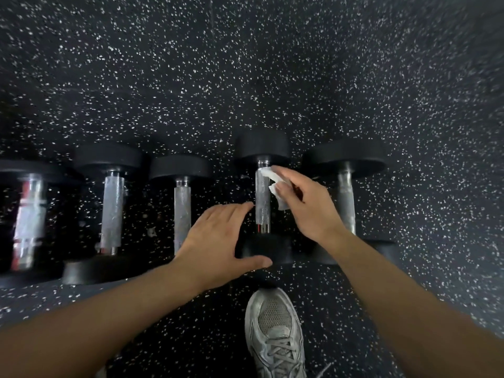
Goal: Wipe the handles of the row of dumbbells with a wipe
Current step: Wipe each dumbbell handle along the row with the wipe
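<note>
Both bare forearms reach forward and down over the speckled rubber floor (pixel 245 77). The right hand (pixel 302 203) is bent at the wrist, fingers pinching a crumpled white wipe (pixel 275 186) against the upper right side of a knurled handle (pixel 262 200), the fourth dumbbell from the left in a row of five. The left hand (pixel 218 241) hovers spread and empty, its fingertips just beside that handle's left side, thumb over the near weight head (pixel 266 251). A grey sneaker (pixel 274 331) stands below.
</note>
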Demonstrator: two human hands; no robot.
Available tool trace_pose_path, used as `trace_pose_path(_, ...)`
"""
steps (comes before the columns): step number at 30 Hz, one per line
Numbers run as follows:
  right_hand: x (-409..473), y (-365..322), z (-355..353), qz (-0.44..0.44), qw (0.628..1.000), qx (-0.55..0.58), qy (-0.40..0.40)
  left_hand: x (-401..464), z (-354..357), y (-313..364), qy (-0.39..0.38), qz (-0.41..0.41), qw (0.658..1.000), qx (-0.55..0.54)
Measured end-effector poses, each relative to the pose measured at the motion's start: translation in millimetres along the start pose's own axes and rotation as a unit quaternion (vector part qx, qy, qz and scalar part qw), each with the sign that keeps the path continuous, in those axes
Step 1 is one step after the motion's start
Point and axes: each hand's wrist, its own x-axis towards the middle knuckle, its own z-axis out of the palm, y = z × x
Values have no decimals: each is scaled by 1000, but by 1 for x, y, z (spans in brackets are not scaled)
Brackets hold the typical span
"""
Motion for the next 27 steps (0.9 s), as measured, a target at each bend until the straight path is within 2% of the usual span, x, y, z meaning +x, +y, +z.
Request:
trace_pose_path(5,26,1,4,-70,984,-161,4,-4,1,-6,7,-15,1000,9)
trace_pose_path(7,28,2,11,-94,970,-222,-43,-5,0,-10,7,-10,1000,18)
trace_pose_path(10,13,8,11,-176,938,-277,-109,-10,-1,-15,-5,-5,1000,17)
trace_pose_path(14,5,3,-4,-198,888,-321,-264,-11,-2,-15,-6,-19,1000,16)
trace_pose_path(16,13,-6,-9,-211,897,-304,-242,-7,-3,-13,-11,-27,999,19)
trace_pose_path(19,31,-9,-11,-188,943,-260,-91,-2,-1,-6,-20,-28,999,27)
trace_pose_path(21,39,-4,-5,-160,945,-277,-61,-1,0,-2,-21,-33,999,12)
trace_pose_path(24,33,7,-2,-157,939,-289,-100,0,1,0,-21,-54,998,-14)
trace_pose_path(27,20,13,-9,-187,918,-285,-205,3,0,1,-19,-61,998,-7)
